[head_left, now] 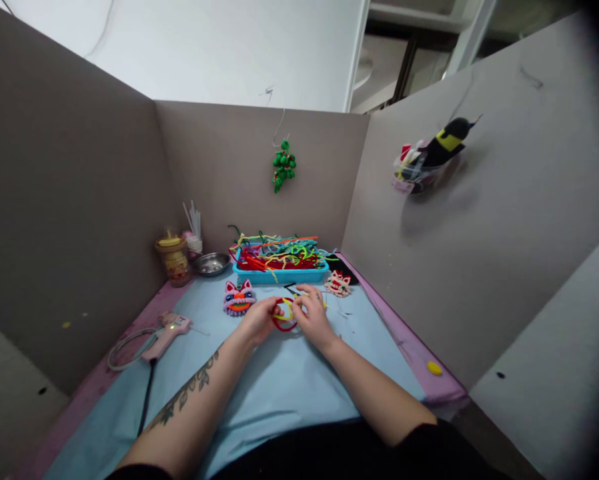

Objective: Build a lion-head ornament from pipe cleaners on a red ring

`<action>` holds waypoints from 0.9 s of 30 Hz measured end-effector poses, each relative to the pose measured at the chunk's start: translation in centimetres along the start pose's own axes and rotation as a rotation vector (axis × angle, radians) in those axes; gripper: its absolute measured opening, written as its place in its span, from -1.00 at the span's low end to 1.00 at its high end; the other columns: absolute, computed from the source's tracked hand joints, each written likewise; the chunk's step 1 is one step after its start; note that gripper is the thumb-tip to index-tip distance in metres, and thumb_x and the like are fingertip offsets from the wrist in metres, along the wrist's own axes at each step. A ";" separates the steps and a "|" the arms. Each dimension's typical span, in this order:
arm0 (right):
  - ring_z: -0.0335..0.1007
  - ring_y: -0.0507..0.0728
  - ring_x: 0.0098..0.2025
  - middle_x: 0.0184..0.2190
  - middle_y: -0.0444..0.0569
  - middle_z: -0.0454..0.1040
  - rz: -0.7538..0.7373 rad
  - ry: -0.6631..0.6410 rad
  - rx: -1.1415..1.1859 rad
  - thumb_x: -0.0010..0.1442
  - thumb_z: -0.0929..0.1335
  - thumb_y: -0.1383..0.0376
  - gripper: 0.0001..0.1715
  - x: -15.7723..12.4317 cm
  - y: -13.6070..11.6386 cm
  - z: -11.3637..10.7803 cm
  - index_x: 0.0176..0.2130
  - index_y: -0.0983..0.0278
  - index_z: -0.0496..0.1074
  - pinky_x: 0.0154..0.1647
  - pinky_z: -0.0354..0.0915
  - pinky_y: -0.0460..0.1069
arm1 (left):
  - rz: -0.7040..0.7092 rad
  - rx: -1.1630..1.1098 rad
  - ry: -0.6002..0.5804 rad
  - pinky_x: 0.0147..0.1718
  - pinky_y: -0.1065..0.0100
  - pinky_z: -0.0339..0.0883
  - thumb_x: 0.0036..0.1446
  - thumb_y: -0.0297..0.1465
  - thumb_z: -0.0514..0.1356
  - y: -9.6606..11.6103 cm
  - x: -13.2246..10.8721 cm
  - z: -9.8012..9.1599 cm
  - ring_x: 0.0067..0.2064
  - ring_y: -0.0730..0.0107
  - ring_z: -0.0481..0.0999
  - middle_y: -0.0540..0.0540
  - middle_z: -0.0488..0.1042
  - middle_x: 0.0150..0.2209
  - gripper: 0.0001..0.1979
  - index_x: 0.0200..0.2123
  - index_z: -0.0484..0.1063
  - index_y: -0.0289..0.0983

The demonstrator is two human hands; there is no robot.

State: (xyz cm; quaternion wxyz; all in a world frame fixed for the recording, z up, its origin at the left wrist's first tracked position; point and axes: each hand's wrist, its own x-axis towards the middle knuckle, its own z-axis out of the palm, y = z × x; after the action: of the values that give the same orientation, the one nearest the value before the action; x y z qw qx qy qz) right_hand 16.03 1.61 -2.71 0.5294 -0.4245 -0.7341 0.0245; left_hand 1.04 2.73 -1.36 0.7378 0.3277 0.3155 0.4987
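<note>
Red ring [285, 329] of fuzzy stem, at the centre of the frame, slightly below mid-height; its left and right edges are partly covered by fingers. Its opening faces the viewer; the outline is nearly round, so no long axis stands out. A yellow strip [282, 317] curves inside it, its upper end lost at the right fingertips. The left hand [261, 321] grips the ring's left side; the right hand [313, 319] has its fingers bent in at the yellow strip and the ring's right side, the exact grip being hard to make out. Behind the right hand, a dark slim object [290, 288] is mostly hidden and cannot be identified. Left of centre, a purple animal face [239, 300]; right of centre, a cream-and-red one; above, a blue tray [279, 276] of tangled stems. Lower left, a pink glue gun [165, 337], its black cord passing behind the left forearm; both sleeves are cut off by the lower edge
</note>
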 end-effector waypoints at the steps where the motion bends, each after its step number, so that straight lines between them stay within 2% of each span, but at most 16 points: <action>1: 0.14 0.20 0.03 -0.10 0.04 0.29 0.000 -0.006 0.003 0.10 0.26 0.37 -0.87 0.0 0.0 0.0 -0.47 0.24 0.35 0.09 0.06 0.17 | 0.015 0.028 0.009 -0.44 0.39 0.28 -0.03 -0.43 0.18 -0.1 0.0 0.0 -0.53 0.48 0.32 0.01 0.28 -0.63 -0.88 -0.55 0.35 -0.35; 6: 0.16 0.19 0.00 -0.11 0.04 0.30 0.006 -0.016 0.015 0.08 0.28 0.38 -0.88 0.0 -0.3 0.1 -0.48 0.25 0.34 0.05 0.11 0.14 | 0.101 0.130 -0.042 -0.45 0.44 0.23 -0.11 -0.41 0.23 -0.3 -0.1 -0.1 -0.51 0.50 0.34 -0.01 0.33 -0.60 -0.83 -0.59 0.31 -0.36; 13: 0.15 0.19 0.00 -0.11 0.03 0.30 0.011 -0.008 0.017 0.09 0.26 0.37 -0.87 -0.1 0.0 0.1 -0.47 0.23 0.35 0.07 0.09 0.16 | 0.053 0.166 -0.045 -0.47 0.44 0.20 -0.12 -0.40 0.23 0.0 -0.2 0.2 -0.52 0.47 0.36 0.00 0.33 -0.61 -0.84 -0.55 0.30 -0.35; 19: 0.15 0.20 0.01 -0.09 0.02 0.30 0.015 -0.035 0.029 0.10 0.27 0.34 -0.88 -0.2 0.2 0.2 -0.46 0.23 0.37 0.08 0.08 0.16 | 0.124 0.219 -0.048 -0.55 0.43 0.11 -0.03 -0.24 0.19 -0.3 -0.2 0.6 -0.58 0.53 0.25 0.05 0.25 -0.66 -0.71 -0.60 0.24 -0.31; 25: 0.16 0.19 0.02 -0.09 0.03 0.30 0.011 -0.058 0.033 0.11 0.28 0.31 -0.87 -0.3 0.0 0.3 -0.46 0.23 0.38 0.09 0.08 0.15 | 0.150 0.280 0.022 -0.57 0.47 0.09 -0.12 -0.37 0.21 -0.5 0.0 0.5 -0.60 0.57 0.23 0.07 0.26 -0.66 -0.82 -0.60 0.27 -0.31; 27: 0.16 0.20 0.04 -0.07 0.04 0.29 0.014 -0.050 0.060 0.12 0.28 0.28 -0.89 -0.3 0.0 0.2 -0.40 0.23 0.39 0.09 0.08 0.15 | 0.137 0.240 0.052 -0.56 0.47 0.12 -0.11 -0.39 0.20 -0.4 0.2 0.3 -0.59 0.56 0.25 0.07 0.27 -0.66 -0.84 -0.60 0.27 -0.31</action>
State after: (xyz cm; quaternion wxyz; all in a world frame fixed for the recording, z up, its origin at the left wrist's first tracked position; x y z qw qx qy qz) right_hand 15.87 1.51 -3.01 0.5233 -0.4129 -0.7429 0.0609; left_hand 1.50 2.76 -1.53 0.6491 0.4211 0.3687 0.5151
